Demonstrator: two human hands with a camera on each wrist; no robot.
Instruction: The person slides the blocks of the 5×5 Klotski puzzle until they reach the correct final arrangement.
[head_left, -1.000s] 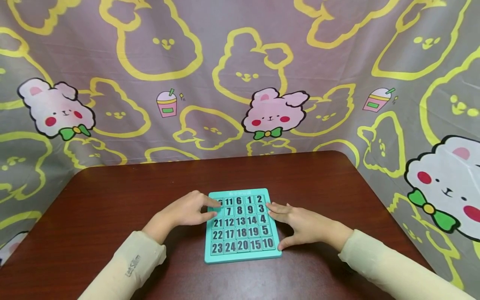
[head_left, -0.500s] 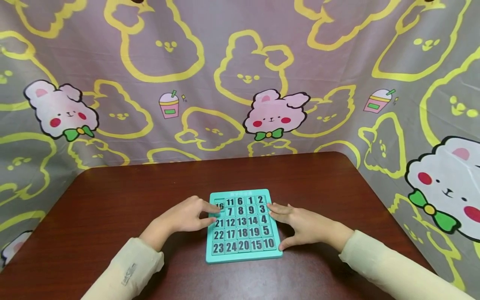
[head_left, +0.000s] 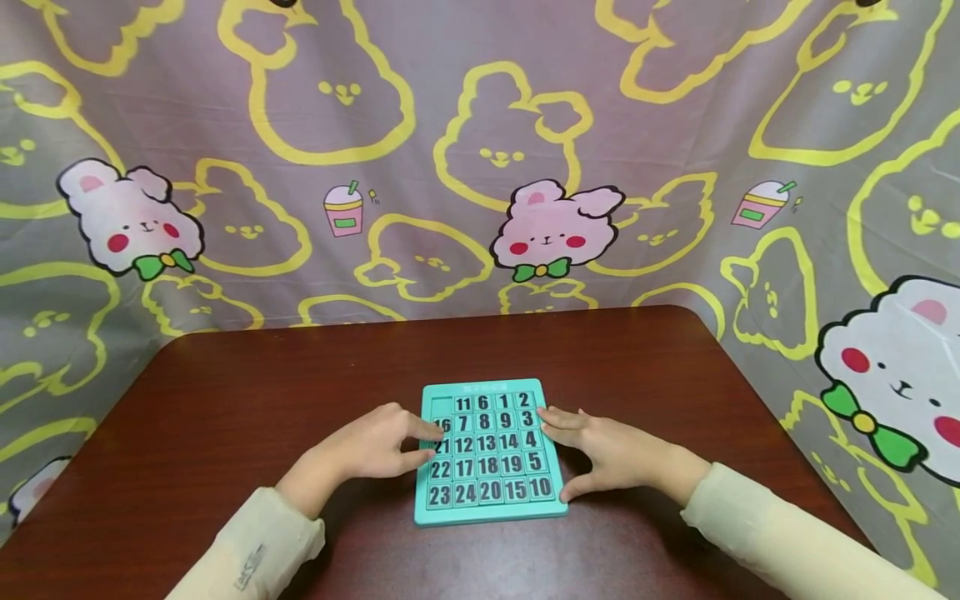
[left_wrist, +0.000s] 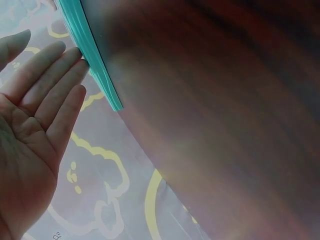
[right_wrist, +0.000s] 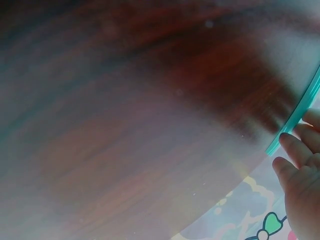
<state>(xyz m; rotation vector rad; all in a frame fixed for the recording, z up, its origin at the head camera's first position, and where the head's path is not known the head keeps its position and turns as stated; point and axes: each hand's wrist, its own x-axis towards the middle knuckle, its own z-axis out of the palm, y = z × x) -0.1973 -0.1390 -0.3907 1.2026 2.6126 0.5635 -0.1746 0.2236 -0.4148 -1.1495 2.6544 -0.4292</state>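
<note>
A turquoise sliding number puzzle [head_left: 491, 518] lies flat on the table, its tiles set in rows and an open slot at the top left corner. My left hand [head_left: 371, 446] comes in from the left, a fingertip on the left column where the 16 tile [head_left: 441, 424] meets the 21; its thumb is by the frame's left edge. Along the right edge rests my right hand [head_left: 611, 450], fingers high by the 3 and thumb near the lower right corner. In the left wrist view, the fingers [left_wrist: 52, 95] stretch to the puzzle's side. The right wrist view shows fingertips [right_wrist: 286, 140] at its edge.
The dark red-brown wooden table [head_left: 300, 367] has rounded far corners. A grey-mauve curtain [head_left: 420, 83] with yellow outlines and cartoon rabbits hangs behind it and along both sides.
The 16 tile has slid down from the top left corner into the second row, so the open slot is now at the corner. My left hand moved down with it; my right hand stayed put.
</note>
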